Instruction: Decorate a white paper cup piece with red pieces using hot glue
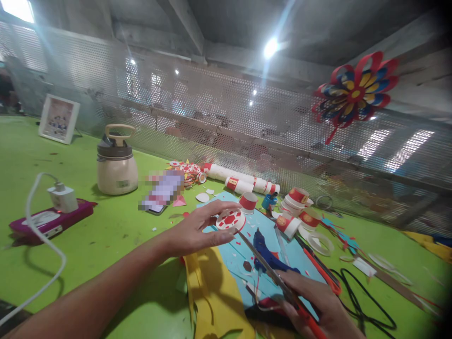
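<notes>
My left hand (194, 230) pinches a white paper disc (231, 220) with a red pattern between thumb and fingers, above the table. In my right hand (314, 301) are scissors (270, 270) with long metal blades and red handles. Their tip reaches the lower edge of the disc; I cannot tell whether it touches. Below lies a light blue sheet (229, 256) scattered with small red and white scraps. A dark blue glue gun (266, 256) rests on that sheet, between my hands. Yellow sheet material (212, 292) lies under my left hand's shadow.
Red-and-white paper cups (248, 202), a stacked cup tube (233, 176) and a tape roll (320, 242) stand or lie behind. An orange cutter (323, 270) and black cable (363, 301) are right. Leftward are a phone (162, 193), jug (117, 172) and purple power strip (52, 221).
</notes>
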Tool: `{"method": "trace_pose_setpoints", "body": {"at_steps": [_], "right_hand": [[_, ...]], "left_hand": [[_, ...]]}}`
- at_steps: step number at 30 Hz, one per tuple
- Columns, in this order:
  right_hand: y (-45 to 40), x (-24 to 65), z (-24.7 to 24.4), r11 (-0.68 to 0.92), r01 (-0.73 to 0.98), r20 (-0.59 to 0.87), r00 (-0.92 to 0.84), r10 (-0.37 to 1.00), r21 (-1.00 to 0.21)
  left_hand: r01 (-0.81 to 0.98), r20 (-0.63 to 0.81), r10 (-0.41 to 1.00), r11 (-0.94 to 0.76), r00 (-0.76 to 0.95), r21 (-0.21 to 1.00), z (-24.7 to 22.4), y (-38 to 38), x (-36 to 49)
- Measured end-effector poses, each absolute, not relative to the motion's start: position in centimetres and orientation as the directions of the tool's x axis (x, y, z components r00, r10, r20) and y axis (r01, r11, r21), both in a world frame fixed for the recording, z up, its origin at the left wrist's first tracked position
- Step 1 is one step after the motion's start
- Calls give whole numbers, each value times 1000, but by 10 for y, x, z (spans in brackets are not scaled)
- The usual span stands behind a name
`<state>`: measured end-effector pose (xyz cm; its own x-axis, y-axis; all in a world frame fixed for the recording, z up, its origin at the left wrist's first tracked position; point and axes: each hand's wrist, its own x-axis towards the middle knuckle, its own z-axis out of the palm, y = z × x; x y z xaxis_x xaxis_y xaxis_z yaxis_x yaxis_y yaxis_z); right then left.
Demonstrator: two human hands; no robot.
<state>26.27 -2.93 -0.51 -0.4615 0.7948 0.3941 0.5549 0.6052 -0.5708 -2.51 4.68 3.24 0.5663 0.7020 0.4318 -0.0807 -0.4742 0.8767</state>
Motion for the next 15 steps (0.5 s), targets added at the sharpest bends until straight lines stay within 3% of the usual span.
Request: {"method": "trace_pose_setpoints", "body": {"at_steps": [4, 10, 15], "right_hand": [[-32, 263, -7, 571, 566, 389, -419, 821, -595], [-29, 265, -4, 614, 623, 381, -481, 789, -485], [-32, 263, -2, 562, 647, 390, -407, 826, -516]], "left_hand": [[-58, 437, 713, -488, 548, 871, 31, 47, -25], [-5, 444, 721, -521, 532, 853, 32, 48, -26], [42, 469, 723, -565, 507, 824, 35, 46, -27]]}}
